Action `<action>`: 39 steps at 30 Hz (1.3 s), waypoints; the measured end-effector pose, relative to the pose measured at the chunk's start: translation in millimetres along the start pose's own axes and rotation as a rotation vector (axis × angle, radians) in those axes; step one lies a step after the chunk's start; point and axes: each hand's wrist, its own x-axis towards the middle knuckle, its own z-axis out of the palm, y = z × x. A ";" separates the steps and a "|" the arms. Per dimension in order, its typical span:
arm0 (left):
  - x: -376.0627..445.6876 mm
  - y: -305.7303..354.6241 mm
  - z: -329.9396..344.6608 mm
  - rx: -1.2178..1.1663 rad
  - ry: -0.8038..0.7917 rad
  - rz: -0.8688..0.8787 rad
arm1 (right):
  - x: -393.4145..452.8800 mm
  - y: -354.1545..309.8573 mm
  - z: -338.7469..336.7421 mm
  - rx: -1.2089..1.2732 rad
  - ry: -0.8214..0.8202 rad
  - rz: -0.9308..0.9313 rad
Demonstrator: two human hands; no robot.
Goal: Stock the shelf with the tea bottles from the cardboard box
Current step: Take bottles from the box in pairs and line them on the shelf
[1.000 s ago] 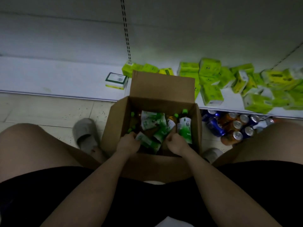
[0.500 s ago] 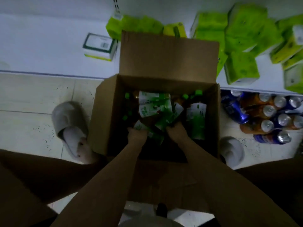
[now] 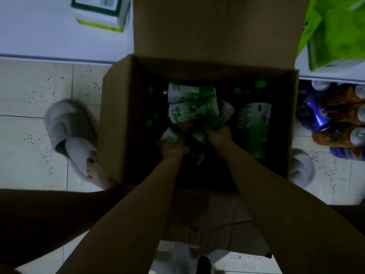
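Both hands' fingers curl round green-and-white labelled tea bottles inside the cardboard box

Both hands are reaching into the open cardboard box, the left hand and right hand each gripping a green-labelled tea bottle.

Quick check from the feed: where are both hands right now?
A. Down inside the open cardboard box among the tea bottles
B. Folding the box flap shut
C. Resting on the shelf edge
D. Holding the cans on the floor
A: the left hand and right hand are both inside the open cardboard box, each gripping green-labelled tea bottles.
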 end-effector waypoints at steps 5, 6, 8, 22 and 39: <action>-31.2 4.4 -25.4 0.000 -0.022 0.130 | -26.5 -11.4 -32.0 -0.084 -0.202 0.132; -38.8 9.6 -32.1 0.047 -0.029 0.157 | -37.4 -15.8 -39.1 -0.075 -0.244 0.177; -51.1 24.6 -47.3 0.156 -0.085 0.235 | -61.1 -22.3 -54.9 -0.058 -0.305 0.250; -187.7 120.7 -179.7 0.320 -0.354 0.762 | -228.2 -73.8 -115.8 0.097 -0.607 -0.183; -214.9 109.2 -172.5 0.024 -0.538 0.786 | -260.4 -62.6 -99.5 0.344 -0.494 -0.447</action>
